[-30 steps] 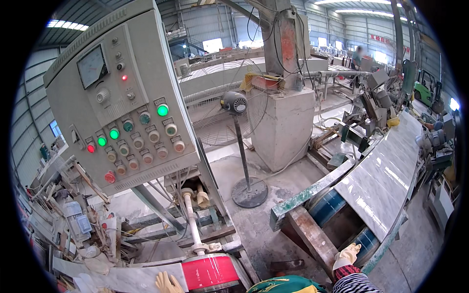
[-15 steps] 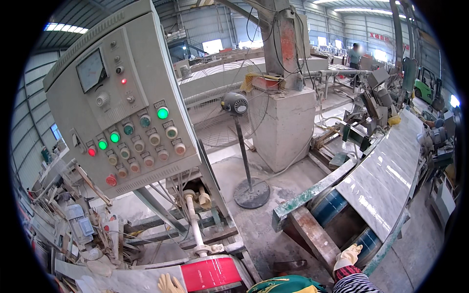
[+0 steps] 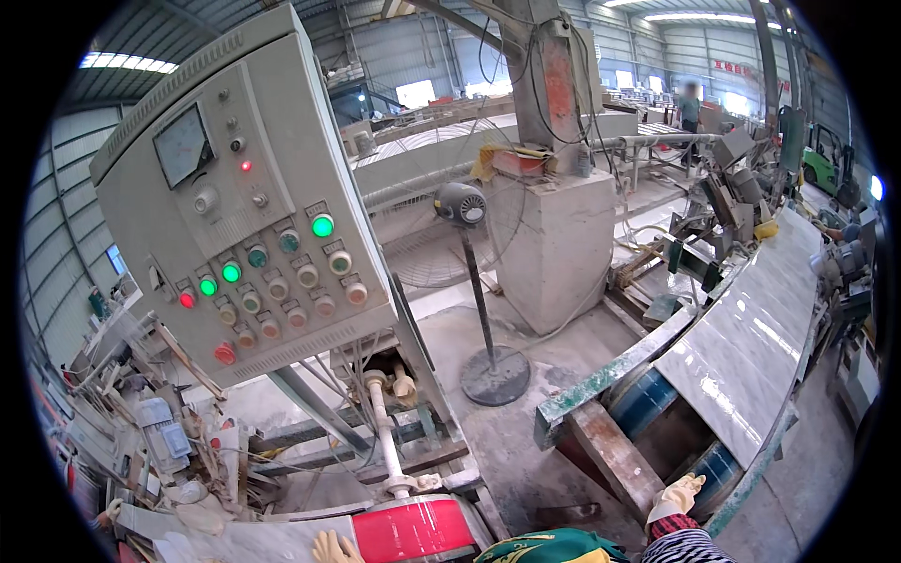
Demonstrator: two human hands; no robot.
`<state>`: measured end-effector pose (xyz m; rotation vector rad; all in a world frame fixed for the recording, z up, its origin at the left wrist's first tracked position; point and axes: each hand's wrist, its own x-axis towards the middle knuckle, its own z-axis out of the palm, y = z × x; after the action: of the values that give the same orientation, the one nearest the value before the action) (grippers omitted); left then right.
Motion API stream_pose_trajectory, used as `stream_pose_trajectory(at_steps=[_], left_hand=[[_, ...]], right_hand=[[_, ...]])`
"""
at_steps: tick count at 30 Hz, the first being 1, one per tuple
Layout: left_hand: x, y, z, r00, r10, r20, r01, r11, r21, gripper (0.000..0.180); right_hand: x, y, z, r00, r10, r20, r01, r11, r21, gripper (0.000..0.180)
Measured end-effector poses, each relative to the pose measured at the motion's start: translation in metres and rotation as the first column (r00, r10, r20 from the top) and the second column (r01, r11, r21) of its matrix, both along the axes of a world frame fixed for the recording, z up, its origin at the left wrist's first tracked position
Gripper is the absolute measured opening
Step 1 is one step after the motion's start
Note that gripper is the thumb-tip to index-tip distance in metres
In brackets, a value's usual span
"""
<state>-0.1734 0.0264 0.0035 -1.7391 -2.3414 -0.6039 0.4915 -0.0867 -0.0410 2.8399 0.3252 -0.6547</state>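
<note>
My left hand [image 3: 335, 547], in a pale cream rubber glove, is at the bottom edge with its fingers apart. It rests at or just over a grey-white stone slab [image 3: 267, 541], beside a glossy red roller or belt end [image 3: 416, 528]. My right hand [image 3: 678, 496], in a matching glove, has its fingers stretched out beside the blue roller [image 3: 718, 467] of the right conveyor. Whether it touches the roller or the frame, I cannot tell. Several shiny marble-patterned slabs [image 3: 737, 357] lie along that conveyor. Neither hand holds anything that I can see.
A grey control cabinet [image 3: 272, 197] with lit buttons stands at left. Beyond it are a floor fan [image 3: 462, 205], a concrete pillar base [image 3: 556, 249] and a rusty beam [image 3: 617, 457]. Farther right are machine motors [image 3: 737, 183], a green forklift [image 3: 818, 167] and a person [image 3: 690, 111].
My view has turned slightly left, so the cabinet, fan and conveyor sit farther right in the picture. Both hands stay nearly in place, with little change in their fingers.
</note>
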Motion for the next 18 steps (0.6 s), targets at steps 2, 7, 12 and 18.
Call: stream_pose_trajectory(at_steps=[2,7,12,18], left_hand=[[-0.001,0.001,-0.001,1.000,0.013,0.011,-0.012,1.000,-0.011,0.045],[-0.007,0.001,-0.004,0.999,0.042,0.030,-0.040,0.996,-0.080,0.050],[0.007,0.000,0.012,0.997,0.051,0.052,-0.046,0.995,-0.087,0.052],[0.006,-0.005,0.013,0.999,0.032,0.001,-0.032,0.993,-0.109,0.053]], right_hand=[[-0.003,-0.002,-0.002,0.999,0.013,0.032,-0.014,0.999,0.049,0.062],[0.001,0.005,-0.024,0.993,0.059,0.104,-0.050,0.995,-0.087,0.059],[0.013,-0.002,-0.049,0.992,0.072,0.100,-0.058,0.989,-0.138,0.058],[0.005,0.006,-0.040,0.995,0.048,0.091,-0.035,0.988,-0.148,0.058]])
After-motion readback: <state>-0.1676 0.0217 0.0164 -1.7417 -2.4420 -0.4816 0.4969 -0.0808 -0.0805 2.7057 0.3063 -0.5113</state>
